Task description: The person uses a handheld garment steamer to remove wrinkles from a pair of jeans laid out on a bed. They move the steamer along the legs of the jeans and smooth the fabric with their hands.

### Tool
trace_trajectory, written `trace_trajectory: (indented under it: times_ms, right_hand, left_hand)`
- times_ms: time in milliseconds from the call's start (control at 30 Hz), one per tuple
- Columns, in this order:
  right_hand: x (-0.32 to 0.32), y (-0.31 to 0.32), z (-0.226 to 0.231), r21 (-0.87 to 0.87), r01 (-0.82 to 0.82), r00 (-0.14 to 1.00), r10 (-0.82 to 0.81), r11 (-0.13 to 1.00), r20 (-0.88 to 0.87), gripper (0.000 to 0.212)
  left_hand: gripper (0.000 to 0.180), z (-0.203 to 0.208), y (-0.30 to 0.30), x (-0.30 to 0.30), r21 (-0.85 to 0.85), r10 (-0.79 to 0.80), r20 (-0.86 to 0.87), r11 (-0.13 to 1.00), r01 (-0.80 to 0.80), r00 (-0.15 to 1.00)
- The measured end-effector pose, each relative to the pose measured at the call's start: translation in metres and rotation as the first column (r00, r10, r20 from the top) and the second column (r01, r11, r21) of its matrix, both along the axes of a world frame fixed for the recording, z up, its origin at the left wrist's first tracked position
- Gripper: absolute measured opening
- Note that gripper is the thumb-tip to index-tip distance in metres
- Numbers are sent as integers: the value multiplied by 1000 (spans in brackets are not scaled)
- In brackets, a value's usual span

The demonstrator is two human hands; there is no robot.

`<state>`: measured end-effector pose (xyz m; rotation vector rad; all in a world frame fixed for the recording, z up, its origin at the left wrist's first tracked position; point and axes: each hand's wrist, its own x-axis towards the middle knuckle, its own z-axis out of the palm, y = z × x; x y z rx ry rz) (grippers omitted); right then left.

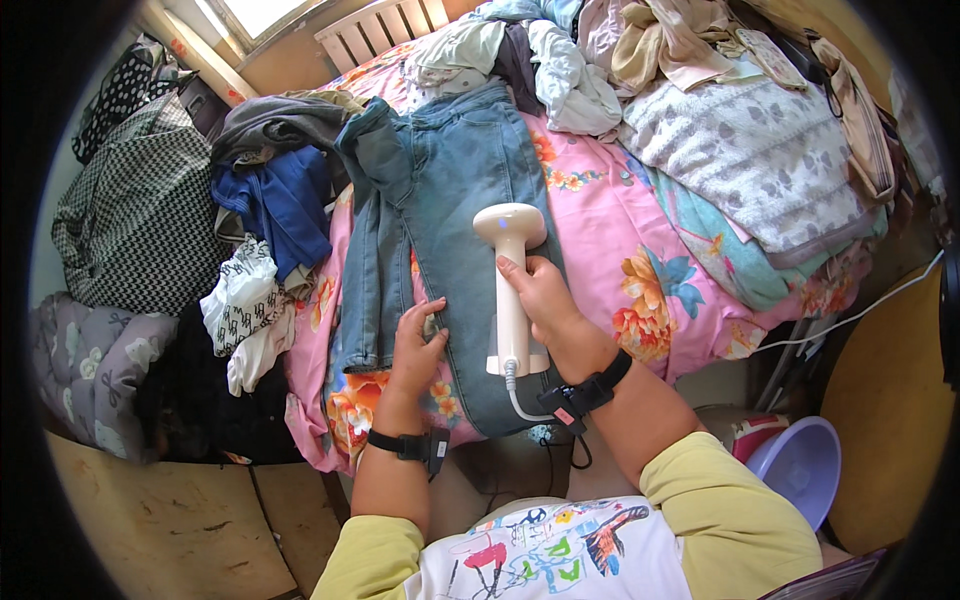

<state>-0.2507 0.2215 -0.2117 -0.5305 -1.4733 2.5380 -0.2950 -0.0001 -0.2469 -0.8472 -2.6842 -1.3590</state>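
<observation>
A pair of blue jeans [460, 190] lies spread on a pink floral bedcover, waist at the far end, legs toward me. My right hand [545, 300] is wrapped round the handle of a cream handheld garment steamer [512, 320]. The steamer's wide head points away from me over the nearer part of the right trouser leg, and a grey cord leaves its base. Whether the head touches the cloth I cannot tell. At the inner edge of that same leg, my left hand [415, 345] has the denim between its thumb and fingers.
Piled clothes [275, 205] lie left of the jeans, with more garments [570, 75] at the far end. A folded grey-white blanket [740, 150] rests on the right of the floral bedcover [600, 250]. A purple basin [800, 465] stands at lower right, near a white cable [850, 318].
</observation>
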Motion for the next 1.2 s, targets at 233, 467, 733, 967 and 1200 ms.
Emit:
trace_trajectory:
  times_ms: [233, 467, 733, 967, 1200]
  right_hand:
    - [37, -9, 0, -2, -26, 998, 26, 1000, 64, 30]
    - [84, -17, 9, -94, -48, 994, 57, 994, 95, 27]
    - [80, -26, 2, -223, -67, 994, 83, 973, 64, 25]
    - [56, -31, -2, -138, 42, 998, -36, 990, 45, 25]
    - [59, -33, -5, -120, 31, 999, -27, 992, 41, 27]
  left_hand:
    - [42, -8, 3, -1, 23, 49, -8, 999, -49, 999]
    - [42, -17, 3, -3, 23, 113, -17, 993, -113, 993]
    - [41, -15, 4, -4, 19, 98, -28, 995, -98, 995]
    - [42, -10, 1, -2, -8, 82, 32, 997, -81, 996]
    - [42, -11, 1, -3, 46, 69, 48, 996, -71, 996]
